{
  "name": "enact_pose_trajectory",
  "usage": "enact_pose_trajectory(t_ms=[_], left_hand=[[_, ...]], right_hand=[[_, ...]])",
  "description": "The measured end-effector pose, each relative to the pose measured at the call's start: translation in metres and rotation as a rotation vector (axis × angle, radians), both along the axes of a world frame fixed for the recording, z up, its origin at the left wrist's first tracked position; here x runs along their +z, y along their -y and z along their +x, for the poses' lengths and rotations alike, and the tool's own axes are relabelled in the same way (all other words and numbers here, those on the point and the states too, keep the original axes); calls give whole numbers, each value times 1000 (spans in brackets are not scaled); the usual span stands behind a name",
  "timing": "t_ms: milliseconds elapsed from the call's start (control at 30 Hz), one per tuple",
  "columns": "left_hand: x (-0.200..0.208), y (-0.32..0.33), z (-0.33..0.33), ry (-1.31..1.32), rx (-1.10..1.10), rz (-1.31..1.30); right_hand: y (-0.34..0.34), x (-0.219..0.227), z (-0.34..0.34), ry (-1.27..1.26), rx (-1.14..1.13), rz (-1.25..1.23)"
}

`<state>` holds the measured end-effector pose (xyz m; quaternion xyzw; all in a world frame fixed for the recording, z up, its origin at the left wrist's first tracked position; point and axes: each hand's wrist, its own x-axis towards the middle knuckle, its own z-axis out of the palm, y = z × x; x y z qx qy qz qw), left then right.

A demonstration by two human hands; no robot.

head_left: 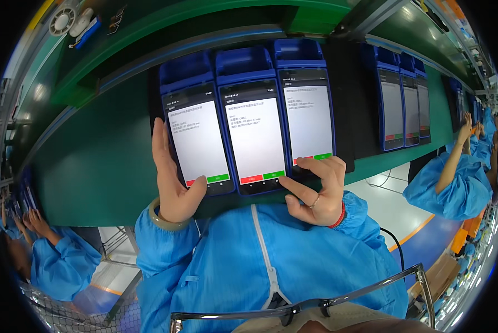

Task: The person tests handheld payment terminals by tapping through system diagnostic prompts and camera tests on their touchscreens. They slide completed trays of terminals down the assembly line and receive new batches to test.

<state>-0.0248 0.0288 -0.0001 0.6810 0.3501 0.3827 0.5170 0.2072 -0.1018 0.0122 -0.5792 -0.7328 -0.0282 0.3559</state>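
Observation:
Three blue handheld terminals lie side by side, their screens lit white with a red and a green button at the bottom. My left hand (175, 186) is open along the left edge of the left terminal (200, 141); its fingers are stretched out and its thumb rests by that screen's buttons. The index finger of my right hand (320, 191) points at the lower right corner of the middle terminal (255, 139), near the green button. Other fingers of this hand reach over the lower screen of the right terminal (306, 122), partly covering its red button. Neither hand grips anything.
A black mat (344, 111) lies under the terminals on the green table (104, 150). More blue terminals (393, 111) stand in a group to the right. Co-workers in blue smocks sit at the right (448, 183) and left (60, 261). A metal rail runs behind.

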Motion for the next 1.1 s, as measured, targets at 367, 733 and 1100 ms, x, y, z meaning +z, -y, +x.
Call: enact_pose_trajectory(t_ms=[367, 733, 1100], left_hand=[[9, 3, 0, -91, -94, 110], [5, 3, 2, -165, -58, 173], [16, -10, -23, 162, -23, -282]], right_hand=[[5, 9, 12, -110, -92, -61], [13, -7, 40, -236, -255, -76], [11, 1, 49, -320, -53, -394]])
